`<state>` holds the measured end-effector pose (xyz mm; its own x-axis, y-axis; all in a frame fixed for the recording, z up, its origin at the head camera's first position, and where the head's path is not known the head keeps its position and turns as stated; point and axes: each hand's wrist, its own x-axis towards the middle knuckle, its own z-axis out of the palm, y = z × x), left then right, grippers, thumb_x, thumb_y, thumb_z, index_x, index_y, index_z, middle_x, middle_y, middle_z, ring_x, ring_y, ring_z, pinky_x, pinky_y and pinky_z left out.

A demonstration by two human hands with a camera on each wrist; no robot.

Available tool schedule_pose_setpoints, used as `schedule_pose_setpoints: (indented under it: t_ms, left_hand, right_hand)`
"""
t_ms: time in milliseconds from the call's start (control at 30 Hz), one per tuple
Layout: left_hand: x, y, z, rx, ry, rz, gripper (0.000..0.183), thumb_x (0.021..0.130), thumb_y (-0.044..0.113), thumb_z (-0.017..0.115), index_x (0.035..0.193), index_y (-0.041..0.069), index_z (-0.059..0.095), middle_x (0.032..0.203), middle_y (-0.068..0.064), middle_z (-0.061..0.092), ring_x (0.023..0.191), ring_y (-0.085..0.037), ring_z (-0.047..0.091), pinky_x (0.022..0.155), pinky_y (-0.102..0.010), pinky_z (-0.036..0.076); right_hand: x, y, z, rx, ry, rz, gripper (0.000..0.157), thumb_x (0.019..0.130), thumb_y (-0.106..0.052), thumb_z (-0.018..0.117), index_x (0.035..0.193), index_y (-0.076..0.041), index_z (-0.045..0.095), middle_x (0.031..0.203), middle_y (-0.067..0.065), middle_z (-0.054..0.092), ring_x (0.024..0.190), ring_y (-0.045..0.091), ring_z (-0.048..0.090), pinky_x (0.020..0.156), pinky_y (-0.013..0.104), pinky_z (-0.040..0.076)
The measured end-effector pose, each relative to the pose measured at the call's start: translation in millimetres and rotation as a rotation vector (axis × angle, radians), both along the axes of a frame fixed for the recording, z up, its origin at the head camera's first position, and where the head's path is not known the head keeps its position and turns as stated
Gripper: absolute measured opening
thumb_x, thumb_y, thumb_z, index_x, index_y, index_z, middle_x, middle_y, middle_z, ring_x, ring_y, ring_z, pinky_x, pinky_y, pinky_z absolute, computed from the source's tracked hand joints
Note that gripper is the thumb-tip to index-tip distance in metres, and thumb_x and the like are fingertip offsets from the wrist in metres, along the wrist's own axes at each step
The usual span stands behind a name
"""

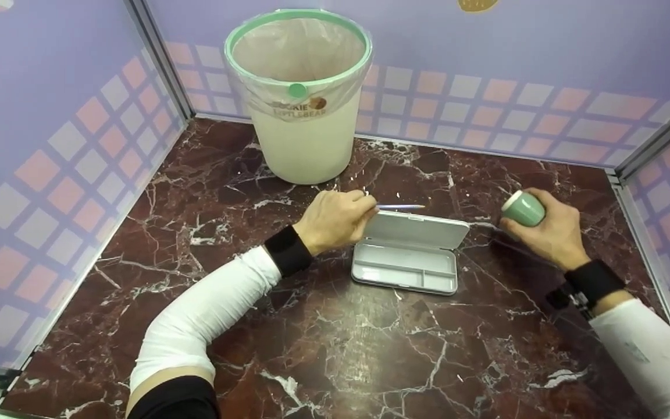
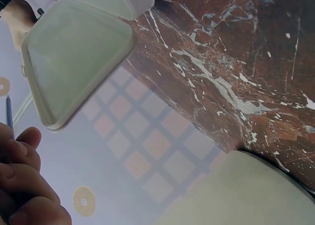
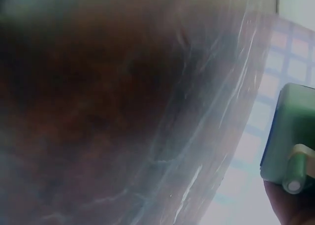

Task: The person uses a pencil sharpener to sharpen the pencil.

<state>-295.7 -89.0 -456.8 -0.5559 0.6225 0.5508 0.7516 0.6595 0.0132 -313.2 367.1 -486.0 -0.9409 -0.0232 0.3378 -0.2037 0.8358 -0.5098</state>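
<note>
Jutting from the left hand point(image 1: 338, 218), whose fingers pinch its rear end, the slim pencil point(image 1: 402, 206) runs nearly level from left to right in the head view, its tip pointing toward the right hand point(image 1: 556, 230). That hand's fingers curl round a green sharpener point(image 1: 527, 209), its pale end facing up and left. Near the pencil, a pencil case point(image 1: 405, 267) sits open on the table point(image 1: 393, 355), lengthwise roughly left to right. Farther back stands a bin point(image 1: 306, 142).
</note>
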Motion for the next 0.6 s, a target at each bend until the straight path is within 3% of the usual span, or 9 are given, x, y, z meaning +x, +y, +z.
schedule_pose_setpoints:
  t_ms: [100,367,600]
  left_hand:
    - [3.0,0.1,-1.0,-0.001,0.004,0.003,0.022,0.112,0.022,0.062,0.097,0.011,0.072,0.073,-0.001,0.067,0.052,-0.014,0.058,0.047,-0.032,0.053]
    - [8.8,5.5,-3.2,0.009,-0.001,-0.013,0.025,0.113,0.023,0.062,0.094,0.010,0.070,0.070,0.000,0.066,0.051,-0.012,0.053,0.047,-0.031,0.051]
    - [15.4,14.8,-8.9,-0.057,0.014,-0.038,0.028,0.113,0.025,0.062,0.090,0.011,0.067,0.070,0.001,0.064,0.053,-0.005,0.040,0.045,-0.026,0.048]
  right_hand:
    - [9.6,0.3,0.3,-0.003,0.045,0.049,0.069,0.082,-0.026,0.097,0.142,-0.005,0.071,0.113,0.032,0.081,0.087,0.037,0.071,0.068,0.008,0.038]
    - [28.8,-9.4,11.1,-0.014,0.035,0.193,0.065,0.078,-0.022,0.101,0.137,-0.009,0.075,0.106,0.027,0.082,0.077,-0.002,0.060,0.062,0.013,0.048]
    - [44.0,-17.1,17.4,-0.012,0.043,0.299,0.066,0.074,-0.017,0.102,0.133,-0.005,0.075,0.101,0.022,0.083,0.075,-0.002,0.061,0.061,0.023,0.054]
